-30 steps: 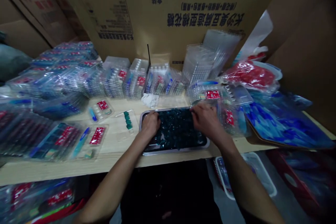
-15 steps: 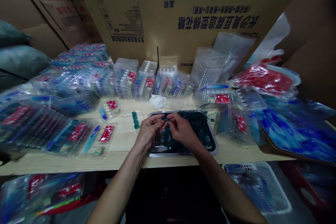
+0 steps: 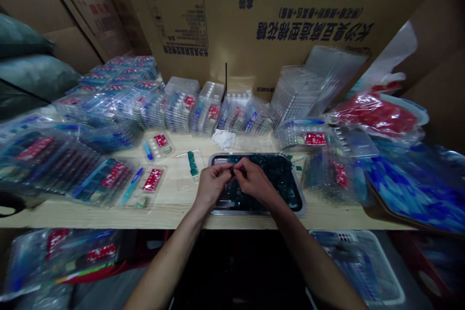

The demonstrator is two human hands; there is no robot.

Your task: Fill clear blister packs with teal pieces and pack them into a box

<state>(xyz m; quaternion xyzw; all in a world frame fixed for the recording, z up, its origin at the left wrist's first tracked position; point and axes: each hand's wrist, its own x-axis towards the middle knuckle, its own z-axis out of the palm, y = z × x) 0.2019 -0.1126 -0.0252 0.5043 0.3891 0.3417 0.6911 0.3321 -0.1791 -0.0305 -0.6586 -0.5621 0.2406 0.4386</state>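
Observation:
A steel tray (image 3: 257,211) with a dark lining sits at the table's front edge, holding a heap of small dark teal pieces (image 3: 278,173). My left hand (image 3: 214,185) and my right hand (image 3: 254,181) hover over the tray's left half. Their fingertips meet around a tiny teal piece (image 3: 231,169), which they mostly hide. To the left of the tray lies an open clear plastic blister pack (image 3: 189,169) with a short row of green pieces in it.
Stacked clear blister packs with red labels (image 3: 112,175) cover the pale wooden table (image 3: 170,208) left and behind. A white cloth (image 3: 224,139) lies behind the tray. A red bag (image 3: 376,115) and blue sheets (image 3: 417,189) are at right, with a white basket (image 3: 358,266) below the table.
My hands have come up from pressing on the teal pieces and now meet above the tray, holding a piece. The whole view has shifted slightly as my head moved.

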